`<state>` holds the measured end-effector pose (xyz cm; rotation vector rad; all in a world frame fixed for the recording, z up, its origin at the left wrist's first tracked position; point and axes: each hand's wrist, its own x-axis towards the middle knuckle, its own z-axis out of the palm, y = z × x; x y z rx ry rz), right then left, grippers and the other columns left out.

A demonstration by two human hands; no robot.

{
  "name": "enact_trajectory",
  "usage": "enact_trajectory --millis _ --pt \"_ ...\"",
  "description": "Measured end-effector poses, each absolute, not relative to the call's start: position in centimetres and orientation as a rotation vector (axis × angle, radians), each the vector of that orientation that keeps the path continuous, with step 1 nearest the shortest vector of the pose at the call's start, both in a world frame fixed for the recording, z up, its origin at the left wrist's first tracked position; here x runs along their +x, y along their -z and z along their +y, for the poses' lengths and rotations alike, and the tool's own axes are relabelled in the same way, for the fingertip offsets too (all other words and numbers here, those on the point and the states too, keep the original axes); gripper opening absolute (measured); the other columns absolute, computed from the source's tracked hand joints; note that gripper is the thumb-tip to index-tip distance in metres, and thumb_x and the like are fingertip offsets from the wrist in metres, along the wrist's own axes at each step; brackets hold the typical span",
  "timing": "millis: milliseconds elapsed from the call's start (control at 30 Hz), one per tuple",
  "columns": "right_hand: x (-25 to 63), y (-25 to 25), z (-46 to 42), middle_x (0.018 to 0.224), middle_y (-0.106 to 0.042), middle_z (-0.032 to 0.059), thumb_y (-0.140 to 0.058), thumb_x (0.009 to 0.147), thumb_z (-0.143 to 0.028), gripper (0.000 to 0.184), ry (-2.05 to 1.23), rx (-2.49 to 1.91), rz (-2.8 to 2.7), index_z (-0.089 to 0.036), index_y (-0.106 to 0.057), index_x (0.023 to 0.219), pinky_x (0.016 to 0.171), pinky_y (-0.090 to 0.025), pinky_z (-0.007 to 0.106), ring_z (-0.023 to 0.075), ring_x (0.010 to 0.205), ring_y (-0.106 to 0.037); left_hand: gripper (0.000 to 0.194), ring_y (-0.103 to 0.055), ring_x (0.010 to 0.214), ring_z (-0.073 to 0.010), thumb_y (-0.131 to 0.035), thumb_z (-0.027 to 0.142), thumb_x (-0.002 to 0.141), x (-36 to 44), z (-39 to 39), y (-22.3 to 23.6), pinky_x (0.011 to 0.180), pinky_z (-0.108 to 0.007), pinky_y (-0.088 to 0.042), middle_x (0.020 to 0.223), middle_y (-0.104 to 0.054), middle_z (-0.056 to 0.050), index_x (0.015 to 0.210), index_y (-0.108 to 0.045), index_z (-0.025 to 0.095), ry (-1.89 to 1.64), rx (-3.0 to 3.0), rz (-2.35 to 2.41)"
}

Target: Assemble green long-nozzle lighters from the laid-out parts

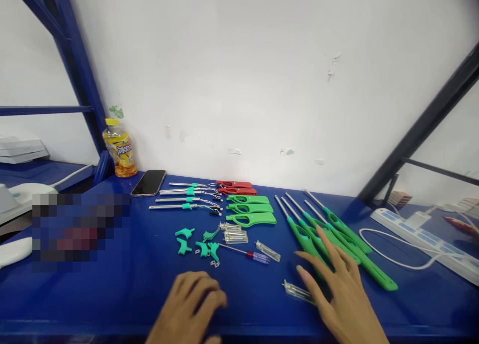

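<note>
My left hand [192,304] rests low over the blue table, its fingers loosely bent, the thumb apart and nothing visible in it. My right hand [342,296] is open with fingers spread; its fingertips reach over the handles of several green long-nosed lighters [374,269]. Close beside its index finger lies a clear plastic fuel tank [297,290], partly covered by the hand. Another clear tank [268,251] lies farther left, near a purple-handled screwdriver [258,256]. Several teal triggers [183,246] and small metal clips [214,264] lie beyond my left hand.
Metal lighter tubes with wires [172,206] lie beside green handle shells [251,218] and red ones [237,190]. More clear tanks [235,236] form a small group. A phone [148,182] and a drink bottle [120,152] stand back left; a power strip [422,239] is right.
</note>
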<state>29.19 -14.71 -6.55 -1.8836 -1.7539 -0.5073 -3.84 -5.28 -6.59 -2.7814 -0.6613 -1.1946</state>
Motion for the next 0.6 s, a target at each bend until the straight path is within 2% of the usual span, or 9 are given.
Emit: enact_trajectory --millis 100,200,233,300,367,433,500,533,600 --pt "28.9 7.1 -15.6 0.180 -0.021 0.0008 -0.053 0.108 -0.046 0.035 0.516 -1.795 -1.853 -0.036 -0.073 0.134 0.113 -0.047 0.067 0.0416 0.155 -0.036 0.017 -0.067 0.085 -0.0212 -0.047 0.022 0.109 0.5 -7.0 6.5 0.078 -0.033 -0.054 0.092 -0.070 -0.003 0.099 -0.061 0.024 1.092 -2.862 -0.483" --pt "29.3 6.2 -14.4 0.177 -0.030 0.0009 -0.049 0.109 -0.041 0.033 0.525 -1.690 -1.944 -0.037 -0.073 0.132 0.114 -0.047 0.063 0.0372 0.152 -0.042 0.018 -0.061 0.069 -0.0196 -0.050 0.021 0.105 5.1 -7.9 5.3 0.069 -0.033 -0.050 0.076 -0.064 0.000 0.090 -0.060 0.024 1.003 -2.832 -0.439" --pt "29.4 5.5 -13.5 0.175 -0.032 0.0015 -0.048 0.110 -0.040 0.033 0.527 -1.663 -1.955 -0.036 -0.074 0.130 0.114 -0.047 0.062 0.0364 0.150 -0.044 0.017 -0.061 0.070 -0.0206 -0.052 0.028 0.105 6.3 -8.0 4.5 0.070 -0.035 -0.052 0.077 -0.065 -0.002 0.091 -0.061 0.024 0.969 -2.832 -0.457" --pt "29.3 3.8 -11.6 0.173 -0.036 0.0038 -0.045 0.110 -0.039 0.035 0.507 -1.633 -1.949 -0.034 -0.077 0.125 0.115 -0.047 0.061 0.0364 0.149 -0.046 0.032 -0.067 0.092 -0.0290 -0.055 0.049 0.104 7.9 -7.9 2.2 0.085 -0.046 -0.058 0.102 -0.073 -0.011 0.114 -0.065 0.020 0.907 -2.834 -0.579" --pt "29.0 2.2 -9.5 0.171 -0.041 0.0082 -0.042 0.112 -0.040 0.039 0.439 -1.634 -1.943 -0.030 -0.077 0.124 0.116 -0.047 0.060 0.0365 0.149 -0.047 0.047 -0.065 0.113 -0.0332 -0.052 0.050 0.106 8.4 -6.9 -0.4 0.101 -0.053 -0.056 0.128 -0.069 -0.019 0.133 -0.060 0.013 0.854 -2.835 -0.793" --pt "28.7 1.3 -7.5 0.157 -0.058 0.0121 -0.039 0.113 -0.039 0.040 0.393 -1.646 -1.972 -0.028 -0.075 0.127 0.113 -0.052 0.055 0.0327 0.140 -0.058 0.032 -0.068 0.109 -0.0263 -0.050 0.036 0.111 7.8 -4.5 -2.6 0.098 -0.046 -0.059 0.123 -0.070 -0.014 0.130 -0.063 0.015 0.769 -2.836 -0.976" --pt "28.9 1.2 -5.8 0.130 -0.075 0.0104 -0.041 0.115 -0.035 0.036 0.339 -1.664 -2.030 -0.026 -0.073 0.128 0.102 -0.059 0.047 0.0261 0.119 -0.071 0.032 -0.071 0.109 -0.0252 -0.067 0.038 0.107 6.0 -0.8 -3.9 0.094 -0.047 -0.061 0.127 -0.069 -0.010 0.130 -0.066 0.017 0.638 -2.827 -1.098" --pt "29.1 1.4 -5.0 0.121 -0.077 0.0087 -0.045 0.114 -0.033 0.031 0.316 -1.672 -2.061 -0.025 -0.073 0.127 0.098 -0.061 0.045 0.0242 0.112 -0.073 0.035 -0.071 0.111 -0.0258 -0.070 0.039 0.105 4.7 1.3 -4.1 0.094 -0.047 -0.062 0.131 -0.069 -0.010 0.132 -0.066 0.018 0.564 -2.825 -1.139" --pt "29.8 1.8 -3.6 0.120 -0.075 0.0074 -0.058 0.110 -0.033 0.023 0.279 -1.682 -2.134 -0.021 -0.071 0.126 0.097 -0.061 0.045 0.0231 0.110 -0.073 0.037 -0.071 0.113 -0.0266 -0.070 0.038 0.105 1.7 5.3 -3.7 0.095 -0.048 -0.062 0.135 -0.067 -0.011 0.135 -0.065 0.018 0.446 -2.797 -1.222"
